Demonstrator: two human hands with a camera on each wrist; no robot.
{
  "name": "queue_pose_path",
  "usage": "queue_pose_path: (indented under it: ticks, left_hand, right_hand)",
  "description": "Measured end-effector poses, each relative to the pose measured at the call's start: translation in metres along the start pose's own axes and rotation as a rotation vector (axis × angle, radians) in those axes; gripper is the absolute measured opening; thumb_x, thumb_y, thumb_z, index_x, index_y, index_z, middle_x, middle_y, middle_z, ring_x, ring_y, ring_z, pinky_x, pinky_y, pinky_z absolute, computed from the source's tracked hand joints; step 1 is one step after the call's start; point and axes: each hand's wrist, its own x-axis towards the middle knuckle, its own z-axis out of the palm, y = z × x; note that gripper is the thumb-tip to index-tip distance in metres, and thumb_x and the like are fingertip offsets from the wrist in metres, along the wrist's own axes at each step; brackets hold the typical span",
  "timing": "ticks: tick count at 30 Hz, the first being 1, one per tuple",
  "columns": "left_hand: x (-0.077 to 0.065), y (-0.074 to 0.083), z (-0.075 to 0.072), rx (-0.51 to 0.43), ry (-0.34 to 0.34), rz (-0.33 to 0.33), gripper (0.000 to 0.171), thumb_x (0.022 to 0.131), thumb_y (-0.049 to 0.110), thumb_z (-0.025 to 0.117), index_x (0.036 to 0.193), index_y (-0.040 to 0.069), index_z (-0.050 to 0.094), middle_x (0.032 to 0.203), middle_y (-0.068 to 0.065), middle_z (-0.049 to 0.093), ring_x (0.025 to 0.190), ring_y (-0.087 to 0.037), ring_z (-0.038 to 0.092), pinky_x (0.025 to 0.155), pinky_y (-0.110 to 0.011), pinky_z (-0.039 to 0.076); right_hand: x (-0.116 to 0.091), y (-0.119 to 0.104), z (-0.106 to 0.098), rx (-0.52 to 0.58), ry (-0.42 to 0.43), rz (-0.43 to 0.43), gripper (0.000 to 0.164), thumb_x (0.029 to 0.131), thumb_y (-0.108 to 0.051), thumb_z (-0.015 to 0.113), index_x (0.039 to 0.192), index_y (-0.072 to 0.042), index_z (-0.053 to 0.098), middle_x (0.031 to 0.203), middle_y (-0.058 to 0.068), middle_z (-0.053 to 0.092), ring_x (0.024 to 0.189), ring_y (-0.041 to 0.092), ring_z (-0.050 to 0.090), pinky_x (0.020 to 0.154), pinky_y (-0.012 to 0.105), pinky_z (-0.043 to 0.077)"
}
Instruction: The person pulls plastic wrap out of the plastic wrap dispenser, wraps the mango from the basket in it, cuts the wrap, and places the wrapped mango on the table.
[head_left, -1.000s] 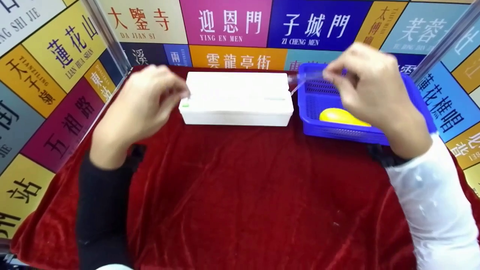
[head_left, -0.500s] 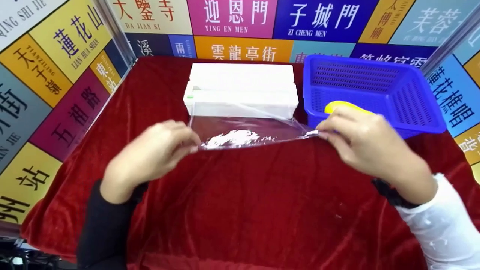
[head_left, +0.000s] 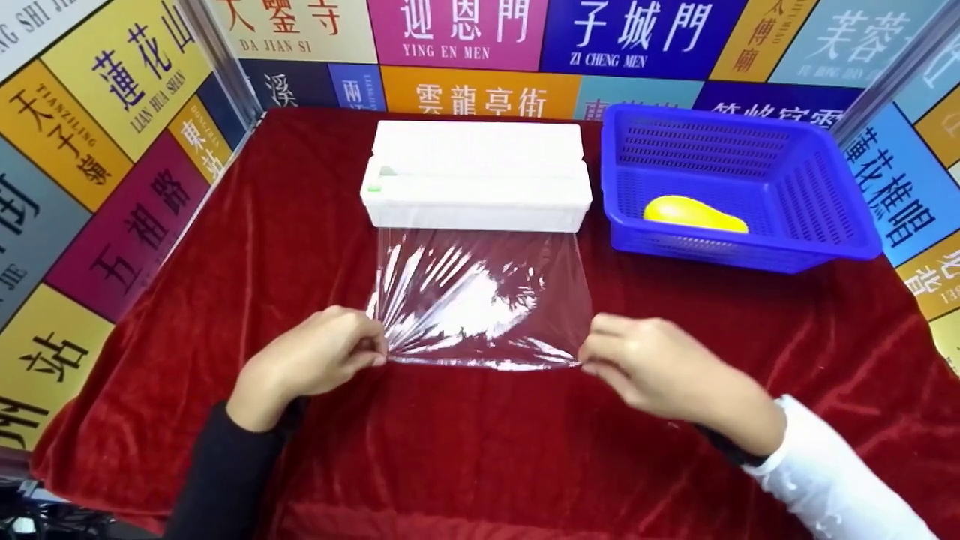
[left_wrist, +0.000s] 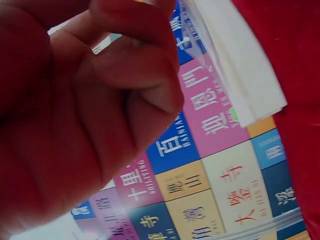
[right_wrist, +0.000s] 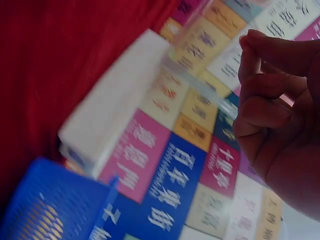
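Observation:
A sheet of clear plastic wrap [head_left: 480, 300] stretches from the front of a white wrap dispenser box [head_left: 476, 202] toward me, shiny and creased, most of all on its left side. My left hand [head_left: 315, 352] pinches the near left corner of the film between thumb and fingers. At the near right corner my right hand [head_left: 652, 367] pinches the same edge. The wrist views show the curled left fingers [left_wrist: 140, 75] and the right thumb and fingertips [right_wrist: 265, 55] meeting. A small green mark shows at the box's left end.
To the right of the box stands a blue plastic basket [head_left: 750, 251] with a yellow pear-shaped object [head_left: 694, 214] inside. Red velvet cloth [head_left: 480, 442] covers the table. Panels printed with place names [head_left: 472, 30] rise behind and at both sides.
Both hands have come from beside the box down toward me, drawing the plastic wrap out into a longer sheet. The right hand has moved left, away from in front of the basket.

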Motion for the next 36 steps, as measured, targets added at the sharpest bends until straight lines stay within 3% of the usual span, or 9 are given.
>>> queue_pose_path:
  ticks: [5,11,19,24,28,36]
  left_hand:
    - [0.002,-0.004,0.01,0.01,-0.054,-0.066,0.014,0.09,0.006,0.073,0.081,0.016,0.073,0.073,0.009,0.066,0.067,-0.006,0.056,0.066,-0.026,0.048]
    - [0.009,-0.008,0.029,0.051,-0.1,-0.137,0.015,0.086,0.002,0.072,0.079,0.014,0.073,0.075,0.005,0.068,0.069,-0.01,0.061,0.067,-0.029,0.053]
    - [0.02,-0.011,0.043,0.076,-0.188,-0.21,0.009,0.084,0.003,0.073,0.083,0.013,0.073,0.08,0.0,0.07,0.076,-0.02,0.066,0.071,-0.035,0.056]
    - [0.023,-0.013,0.043,0.031,-0.214,-0.229,0.007,0.089,0.017,0.077,0.082,0.015,0.075,0.078,0.003,0.069,0.071,-0.014,0.063,0.07,-0.032,0.054]
    - [0.026,-0.014,0.042,-0.005,-0.21,-0.206,0.023,0.092,0.032,0.074,0.077,0.015,0.075,0.067,0.005,0.066,0.061,-0.01,0.058,0.064,-0.03,0.052]
    - [0.026,-0.011,0.039,-0.004,-0.184,-0.185,0.032,0.094,0.036,0.071,0.069,0.015,0.074,0.055,0.007,0.059,0.054,-0.009,0.049,0.06,-0.029,0.048]
  right_hand:
    - [-0.006,-0.001,0.023,0.004,-0.105,0.059,0.009,0.086,-0.012,0.077,0.086,-0.017,0.069,0.085,-0.007,0.062,0.07,0.01,0.064,0.063,0.031,0.055]
    - [-0.01,0.004,0.047,0.006,-0.218,0.12,0.011,0.086,-0.012,0.075,0.082,-0.018,0.067,0.082,-0.007,0.06,0.07,0.009,0.062,0.062,0.031,0.053]
    - [-0.013,0.013,0.058,0.055,-0.305,0.175,0.013,0.085,-0.014,0.078,0.08,-0.018,0.067,0.081,-0.007,0.061,0.07,0.009,0.061,0.062,0.03,0.052]
    - [-0.015,0.016,0.057,0.078,-0.336,0.189,0.002,0.089,-0.016,0.075,0.088,-0.017,0.073,0.086,-0.006,0.065,0.076,0.01,0.066,0.068,0.033,0.055]
    - [-0.016,0.016,0.056,0.076,-0.345,0.185,0.006,0.092,-0.015,0.07,0.092,-0.017,0.075,0.086,-0.006,0.066,0.078,0.012,0.068,0.07,0.035,0.056]
    - [-0.015,0.013,0.05,0.071,-0.347,0.171,0.009,0.094,-0.013,0.068,0.093,-0.016,0.076,0.084,-0.006,0.066,0.077,0.011,0.068,0.069,0.034,0.057]
